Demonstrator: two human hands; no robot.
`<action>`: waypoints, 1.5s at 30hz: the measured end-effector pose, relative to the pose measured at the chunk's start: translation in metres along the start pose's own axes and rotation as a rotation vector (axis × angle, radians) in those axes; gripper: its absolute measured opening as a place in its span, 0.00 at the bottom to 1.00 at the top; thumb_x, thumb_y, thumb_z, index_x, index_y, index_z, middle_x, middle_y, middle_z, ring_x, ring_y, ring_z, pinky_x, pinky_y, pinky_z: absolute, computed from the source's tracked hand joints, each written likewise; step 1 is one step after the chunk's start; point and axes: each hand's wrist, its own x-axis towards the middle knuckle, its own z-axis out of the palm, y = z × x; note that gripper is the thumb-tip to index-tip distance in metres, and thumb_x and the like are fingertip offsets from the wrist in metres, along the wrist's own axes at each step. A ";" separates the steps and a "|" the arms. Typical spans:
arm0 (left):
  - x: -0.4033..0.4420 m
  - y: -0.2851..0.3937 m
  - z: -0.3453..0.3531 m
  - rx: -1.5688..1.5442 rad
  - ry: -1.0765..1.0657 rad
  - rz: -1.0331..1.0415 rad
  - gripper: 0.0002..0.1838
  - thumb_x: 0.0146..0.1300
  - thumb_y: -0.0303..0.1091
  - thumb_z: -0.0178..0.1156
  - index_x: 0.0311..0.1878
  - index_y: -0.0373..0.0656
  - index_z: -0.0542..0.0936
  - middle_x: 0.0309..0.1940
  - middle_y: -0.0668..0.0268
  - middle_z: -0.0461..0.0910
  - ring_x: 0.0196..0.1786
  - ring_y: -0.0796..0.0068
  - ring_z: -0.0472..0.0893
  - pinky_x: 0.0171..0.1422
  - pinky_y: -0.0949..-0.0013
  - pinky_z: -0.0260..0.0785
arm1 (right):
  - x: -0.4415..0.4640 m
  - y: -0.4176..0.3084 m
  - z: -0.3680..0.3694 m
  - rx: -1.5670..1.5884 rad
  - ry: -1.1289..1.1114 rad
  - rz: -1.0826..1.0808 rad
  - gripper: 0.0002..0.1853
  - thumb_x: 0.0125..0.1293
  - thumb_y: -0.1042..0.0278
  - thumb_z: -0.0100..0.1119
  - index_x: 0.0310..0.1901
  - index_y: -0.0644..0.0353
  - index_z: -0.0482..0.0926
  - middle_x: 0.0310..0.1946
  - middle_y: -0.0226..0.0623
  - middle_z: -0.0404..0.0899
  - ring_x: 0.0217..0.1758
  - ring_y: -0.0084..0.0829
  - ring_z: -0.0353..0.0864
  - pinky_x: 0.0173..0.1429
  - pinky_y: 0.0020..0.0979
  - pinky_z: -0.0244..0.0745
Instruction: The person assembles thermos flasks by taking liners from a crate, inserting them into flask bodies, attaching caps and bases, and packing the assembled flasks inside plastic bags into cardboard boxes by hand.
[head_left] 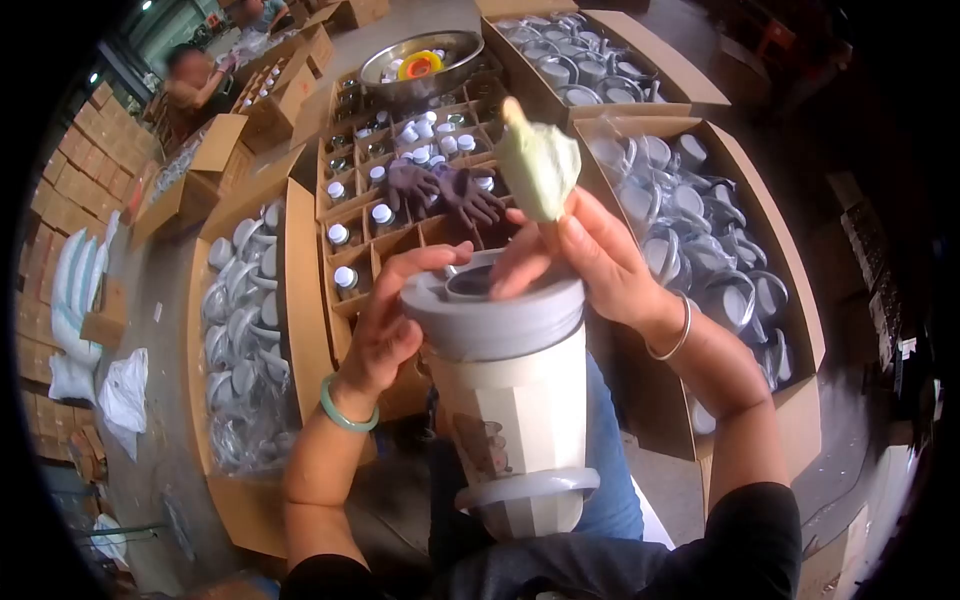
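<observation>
A large off-white tumbler (530, 400) with faceted sides stands slightly tilted in front of my body. It has a thick grey lid (510, 325), a small brownish printed picture and a grey ring (528, 487) near its base. My left hand (385, 320) is beside the lid, fingers apart and curved, with fingertips at its top edge. Between thumb and fingers of my right hand (590, 255) is a crumpled pale green piece (540, 165) with a brownish tip; its kind is unclear. Other right fingers reach over the lid's dark centre opening. What supports the tumbler is hidden.
Divided carton (350, 215) ahead holds white-capped bottles and dark gloves (470, 195). A metal basin (420, 65) sits at its far end. Open boxes of grey lids in plastic stand left (245, 350), right (700, 230) and far right (590, 70). Another person (190, 90) is back left.
</observation>
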 end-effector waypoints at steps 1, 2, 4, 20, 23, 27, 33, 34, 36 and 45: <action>-0.003 -0.001 -0.001 -0.002 0.005 -0.004 0.37 0.66 0.58 0.55 0.66 0.37 0.63 0.64 0.52 0.66 0.70 0.59 0.65 0.74 0.57 0.54 | -0.005 0.002 0.006 0.066 0.032 0.032 0.14 0.80 0.58 0.33 0.43 0.60 0.62 0.38 0.49 0.85 0.50 0.28 0.81 0.61 0.30 0.70; -0.005 -0.003 -0.004 -0.010 -0.016 -0.012 0.35 0.66 0.56 0.55 0.65 0.37 0.65 0.64 0.51 0.67 0.70 0.59 0.65 0.74 0.57 0.54 | -0.006 0.001 0.006 0.028 0.040 0.065 0.14 0.80 0.58 0.33 0.42 0.60 0.62 0.38 0.49 0.85 0.50 0.28 0.82 0.61 0.31 0.70; -0.011 -0.005 -0.004 -0.017 -0.036 -0.020 0.32 0.67 0.54 0.54 0.62 0.36 0.69 0.63 0.51 0.68 0.70 0.58 0.65 0.73 0.57 0.54 | -0.009 0.003 0.008 -0.009 0.043 0.104 0.14 0.79 0.57 0.33 0.42 0.60 0.62 0.39 0.50 0.85 0.50 0.29 0.82 0.62 0.31 0.70; -0.025 -0.011 0.000 0.022 -0.063 -0.116 0.24 0.68 0.50 0.45 0.56 0.40 0.70 0.63 0.47 0.67 0.70 0.52 0.64 0.73 0.52 0.54 | -0.024 0.015 0.007 0.110 0.095 0.184 0.16 0.79 0.55 0.35 0.47 0.61 0.63 0.41 0.51 0.84 0.50 0.33 0.83 0.56 0.29 0.76; -0.021 0.000 0.008 0.143 -0.020 -0.071 0.24 0.67 0.48 0.44 0.54 0.38 0.75 0.60 0.54 0.71 0.68 0.58 0.66 0.73 0.59 0.54 | -0.031 0.030 0.007 0.222 0.116 0.202 0.16 0.79 0.55 0.36 0.47 0.60 0.65 0.46 0.54 0.82 0.55 0.36 0.81 0.61 0.34 0.73; -0.008 0.034 0.038 0.561 0.057 0.062 0.30 0.75 0.53 0.37 0.50 0.35 0.80 0.49 0.52 0.77 0.57 0.57 0.75 0.64 0.60 0.63 | -0.036 0.049 0.006 0.457 0.247 0.354 0.14 0.78 0.56 0.38 0.44 0.60 0.66 0.50 0.56 0.79 0.56 0.37 0.80 0.60 0.34 0.74; -0.032 -0.032 0.024 -0.026 0.311 -0.053 0.35 0.75 0.57 0.33 0.62 0.35 0.73 0.62 0.52 0.73 0.66 0.60 0.71 0.70 0.60 0.61 | -0.034 0.001 0.030 0.183 0.297 0.333 0.14 0.79 0.58 0.37 0.42 0.61 0.67 0.48 0.48 0.82 0.53 0.25 0.80 0.51 0.25 0.76; -0.030 -0.036 0.019 -0.054 0.254 -0.043 0.35 0.75 0.58 0.33 0.64 0.36 0.72 0.64 0.51 0.71 0.67 0.60 0.69 0.72 0.60 0.58 | -0.033 -0.005 0.037 0.043 0.308 0.291 0.15 0.79 0.59 0.37 0.42 0.62 0.67 0.47 0.45 0.83 0.51 0.23 0.79 0.50 0.24 0.75; -0.029 -0.035 0.015 -0.080 0.205 -0.042 0.35 0.75 0.59 0.34 0.65 0.37 0.71 0.66 0.51 0.69 0.69 0.60 0.67 0.74 0.59 0.55 | -0.032 -0.013 0.043 -0.085 0.317 0.254 0.15 0.79 0.60 0.38 0.42 0.64 0.68 0.45 0.42 0.84 0.50 0.20 0.79 0.49 0.24 0.74; -0.025 -0.041 0.004 -0.228 0.144 -0.257 0.39 0.74 0.61 0.32 0.57 0.33 0.77 0.61 0.52 0.74 0.68 0.60 0.69 0.75 0.59 0.55 | -0.041 -0.018 0.044 -0.179 0.288 0.221 0.19 0.79 0.54 0.31 0.52 0.65 0.61 0.46 0.56 0.82 0.51 0.37 0.83 0.59 0.32 0.74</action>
